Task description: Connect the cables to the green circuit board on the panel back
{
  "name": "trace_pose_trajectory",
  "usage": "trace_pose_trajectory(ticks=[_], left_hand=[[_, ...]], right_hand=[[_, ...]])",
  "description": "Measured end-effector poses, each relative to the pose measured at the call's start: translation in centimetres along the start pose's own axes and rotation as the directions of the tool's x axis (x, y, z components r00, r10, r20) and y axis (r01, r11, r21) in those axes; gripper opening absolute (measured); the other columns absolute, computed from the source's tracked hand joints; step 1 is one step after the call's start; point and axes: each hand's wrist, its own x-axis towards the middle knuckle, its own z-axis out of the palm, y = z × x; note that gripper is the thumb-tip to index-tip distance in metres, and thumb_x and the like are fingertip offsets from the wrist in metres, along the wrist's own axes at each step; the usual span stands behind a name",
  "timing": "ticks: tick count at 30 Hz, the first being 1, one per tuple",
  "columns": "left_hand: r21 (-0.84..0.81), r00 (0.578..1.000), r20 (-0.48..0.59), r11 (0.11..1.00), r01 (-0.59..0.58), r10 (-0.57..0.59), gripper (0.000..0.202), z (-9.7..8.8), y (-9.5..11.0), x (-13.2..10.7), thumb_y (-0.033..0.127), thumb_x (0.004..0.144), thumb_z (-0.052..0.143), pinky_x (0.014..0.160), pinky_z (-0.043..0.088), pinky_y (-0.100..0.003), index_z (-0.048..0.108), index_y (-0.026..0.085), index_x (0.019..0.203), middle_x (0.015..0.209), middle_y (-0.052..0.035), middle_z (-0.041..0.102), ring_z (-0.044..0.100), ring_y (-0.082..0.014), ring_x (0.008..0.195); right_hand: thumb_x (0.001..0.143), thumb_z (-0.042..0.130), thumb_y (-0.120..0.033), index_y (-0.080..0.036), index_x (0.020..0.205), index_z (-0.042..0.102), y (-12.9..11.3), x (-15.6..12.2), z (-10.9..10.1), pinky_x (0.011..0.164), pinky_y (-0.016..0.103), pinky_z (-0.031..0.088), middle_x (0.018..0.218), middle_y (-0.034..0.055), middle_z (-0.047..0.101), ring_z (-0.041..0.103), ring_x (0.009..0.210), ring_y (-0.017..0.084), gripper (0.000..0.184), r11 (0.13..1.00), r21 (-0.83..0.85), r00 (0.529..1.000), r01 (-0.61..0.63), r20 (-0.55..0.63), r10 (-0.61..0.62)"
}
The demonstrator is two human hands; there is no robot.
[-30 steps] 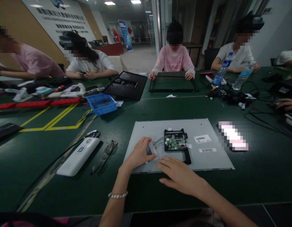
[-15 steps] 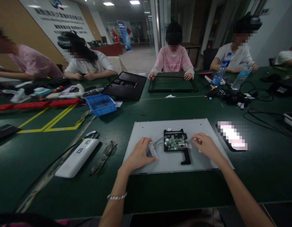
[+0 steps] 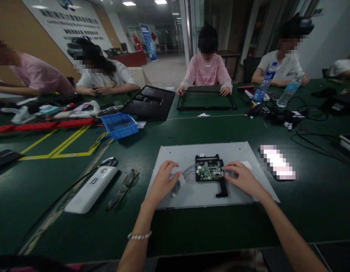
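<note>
A pale grey flat panel [image 3: 189, 196] lies on the table in front of me. Mounted near its middle is a green circuit board [image 3: 209, 172] in a black bracket [image 3: 222, 187]. Thin cables [image 3: 190, 170] run leftward from the board to a small whitish piece [image 3: 180, 178], which my left hand [image 3: 163, 183] grips between thumb and fingers; part of the piece is hidden. At the board's right edge, my right hand [image 3: 244, 177] has its fingertips pinched together; what they hold is too small to tell. A white tab [image 3: 246, 164] shows just behind that hand.
Left of the panel lie glasses [image 3: 122, 190] and a white power bank [image 3: 91, 189] with a cable. A phone [image 3: 277, 162] is on the right. Farther off are a blue basket [image 3: 120, 125], a black frame [image 3: 206, 99] under a co-worker's hands, and bottles [image 3: 290, 90].
My right hand has moved left to the board's right edge, its fingers closing there. The whitish piece in my left hand has turned and shifted slightly. The view has barely shifted.
</note>
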Motion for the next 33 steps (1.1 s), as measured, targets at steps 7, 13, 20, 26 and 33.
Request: trace_pose_trajectory(ticks=[7, 13, 20, 26, 33], left_hand=[[0.062, 0.998, 0.052, 0.997, -0.040, 0.037, 0.020, 0.2, 0.1, 0.0, 0.024, 0.088, 0.049, 0.095, 0.041, -0.038, 0.053, 0.021, 0.107, 0.109, -0.0054, 0.051, 0.051, -0.0207, 0.105], [0.141, 0.999, 0.047, 0.990, 0.008, -0.014, 0.029, 0.7, -0.9, -0.2, 0.025, 0.087, 0.050, 0.094, 0.041, -0.040, 0.051, 0.020, 0.115, 0.112, -0.0078, 0.052, 0.051, -0.0227, 0.106], [0.113, 0.994, 0.104, 0.993, 0.028, -0.039, 0.026, 1.0, -1.1, -0.2, 0.019, 0.086, 0.049, 0.089, 0.043, -0.037, 0.054, 0.020, 0.111, 0.104, -0.0061, 0.056, 0.054, -0.0211, 0.099], [0.060, 0.995, 0.083, 0.996, 0.059, -0.063, 0.017, 1.5, -0.8, 0.1, 0.015, 0.085, 0.046, 0.085, 0.044, -0.035, 0.058, 0.019, 0.097, 0.094, -0.0045, 0.057, 0.056, -0.0196, 0.091], [0.031, 0.999, 0.042, 0.999, 0.025, -0.026, 0.028, 1.3, -0.4, -0.1, 0.026, 0.082, 0.057, 0.091, 0.042, -0.040, 0.053, 0.021, 0.110, 0.107, -0.0069, 0.050, 0.051, -0.0229, 0.102]], right_hand=[[0.079, 0.055, -0.023, -0.022, 0.085, 0.064, 0.1, 0.0, 0.2, 0.083, 0.035, 0.044, 0.096, 0.0032, 0.060, 0.056, 0.092, 0.019, 0.010, 0.999, 0.027, 0.999, -0.020, -0.031, 0.021], [0.080, 0.053, -0.027, -0.019, 0.082, 0.063, 1.3, -0.1, -0.6, 0.071, 0.030, 0.047, 0.088, 0.0047, 0.062, 0.059, 0.080, 0.018, 0.013, 0.988, 0.102, 0.982, -0.112, -0.138, 0.126], [0.079, 0.051, -0.028, -0.018, 0.084, 0.063, 3.6, -0.3, -1.7, 0.078, 0.035, 0.045, 0.090, 0.0076, 0.060, 0.058, 0.081, 0.020, 0.017, 0.965, -0.129, 0.946, -0.227, -0.266, 0.186], [0.081, 0.048, -0.029, -0.018, 0.098, 0.062, 4.3, -0.3, -1.5, 0.087, 0.039, 0.042, 0.102, 0.0092, 0.059, 0.055, 0.095, 0.024, 0.024, 0.956, -0.205, 0.942, -0.211, -0.303, 0.143], [0.081, 0.047, -0.026, -0.019, 0.100, 0.062, 4.5, -0.3, -1.4, 0.090, 0.041, 0.041, 0.107, 0.0094, 0.058, 0.054, 0.099, 0.024, 0.025, 0.967, -0.181, 0.950, -0.180, -0.286, 0.123]])
